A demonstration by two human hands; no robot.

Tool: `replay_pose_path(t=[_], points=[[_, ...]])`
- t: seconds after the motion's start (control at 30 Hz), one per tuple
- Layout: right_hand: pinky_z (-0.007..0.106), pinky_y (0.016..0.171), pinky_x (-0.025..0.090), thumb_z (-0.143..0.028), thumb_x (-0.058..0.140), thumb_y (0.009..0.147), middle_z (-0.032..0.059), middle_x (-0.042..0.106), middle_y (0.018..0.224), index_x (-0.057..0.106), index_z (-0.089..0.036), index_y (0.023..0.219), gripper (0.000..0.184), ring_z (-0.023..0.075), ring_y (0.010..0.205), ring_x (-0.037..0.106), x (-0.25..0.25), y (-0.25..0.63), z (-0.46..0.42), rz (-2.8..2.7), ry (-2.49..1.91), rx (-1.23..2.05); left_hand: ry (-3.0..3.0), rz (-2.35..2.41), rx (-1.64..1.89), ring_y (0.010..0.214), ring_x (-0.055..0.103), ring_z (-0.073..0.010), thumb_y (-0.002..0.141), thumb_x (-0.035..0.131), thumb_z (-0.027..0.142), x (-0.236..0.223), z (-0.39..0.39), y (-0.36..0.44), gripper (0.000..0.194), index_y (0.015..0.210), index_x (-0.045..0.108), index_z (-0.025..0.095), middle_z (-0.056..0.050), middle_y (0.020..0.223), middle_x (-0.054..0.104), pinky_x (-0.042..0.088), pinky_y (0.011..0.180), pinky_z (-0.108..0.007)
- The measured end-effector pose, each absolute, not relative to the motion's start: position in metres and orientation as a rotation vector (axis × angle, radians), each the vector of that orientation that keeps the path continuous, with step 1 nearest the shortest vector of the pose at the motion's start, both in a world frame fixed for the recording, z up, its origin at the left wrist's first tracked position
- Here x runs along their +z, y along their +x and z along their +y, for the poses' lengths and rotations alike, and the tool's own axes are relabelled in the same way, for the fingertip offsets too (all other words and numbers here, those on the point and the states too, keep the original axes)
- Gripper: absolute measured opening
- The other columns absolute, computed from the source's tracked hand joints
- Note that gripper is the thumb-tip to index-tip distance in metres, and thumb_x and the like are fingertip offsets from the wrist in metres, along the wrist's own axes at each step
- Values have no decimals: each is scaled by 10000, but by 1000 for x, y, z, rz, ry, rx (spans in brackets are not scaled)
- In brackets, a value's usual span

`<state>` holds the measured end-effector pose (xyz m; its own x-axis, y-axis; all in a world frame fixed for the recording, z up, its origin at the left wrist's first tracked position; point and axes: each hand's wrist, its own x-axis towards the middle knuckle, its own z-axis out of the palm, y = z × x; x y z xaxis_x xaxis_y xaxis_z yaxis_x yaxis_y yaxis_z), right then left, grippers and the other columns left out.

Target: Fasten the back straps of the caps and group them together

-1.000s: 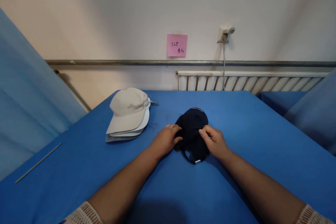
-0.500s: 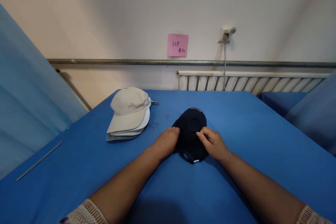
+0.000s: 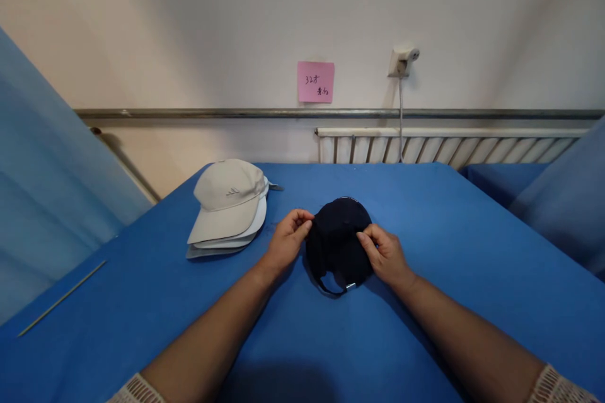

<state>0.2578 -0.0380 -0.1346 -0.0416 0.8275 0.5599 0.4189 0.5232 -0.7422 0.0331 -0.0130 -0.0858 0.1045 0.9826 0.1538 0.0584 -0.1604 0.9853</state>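
A dark navy cap [image 3: 338,240] lies in the middle of the blue table [image 3: 425,252], its back strap and metal buckle toward me. My left hand [image 3: 285,240] pinches the cap's left edge with curled fingers. On the cap's right edge my right hand [image 3: 385,255] grips the fabric, thumb on top. Left of the navy cap, a stack of light caps [image 3: 227,206] sits with a beige one on top.
A thin wooden stick [image 3: 61,298] lies near the table's left edge. Blue cloth hangs at the left [image 3: 51,170] and right [image 3: 562,201]. Behind the table is a wall with a pink note [image 3: 316,82], a socket with a cord [image 3: 399,63] and a radiator [image 3: 444,146].
My left hand has shifted up along the cap's left side and now pinches its edge. The navy cap looks rounder and more spread out than before. My right hand stays on its right edge.
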Motion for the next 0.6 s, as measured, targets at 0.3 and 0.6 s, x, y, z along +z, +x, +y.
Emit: replay_pose_path(t=[0.3,0.6], points=[[249,547,321,-316,464,965,-55,367,610,465,-211,704,282,106,559,353,-123,256,-46,-1499,-1004,497,1622,1160,1167,752,545,-136,814,606,290,-87,-8,21,153,925,616,184,-5,841,597,435,708,-269],[252,549,320,-324,474,959,-53,380,607,471,-210,701,283,106,559,370,-128,255,-43,-1545,-1031,497,2260,1147,1120,989,585,-198,823,663,316,-76,-25,27,265,1065,641,211,-67,1067,612,470,898,-355]])
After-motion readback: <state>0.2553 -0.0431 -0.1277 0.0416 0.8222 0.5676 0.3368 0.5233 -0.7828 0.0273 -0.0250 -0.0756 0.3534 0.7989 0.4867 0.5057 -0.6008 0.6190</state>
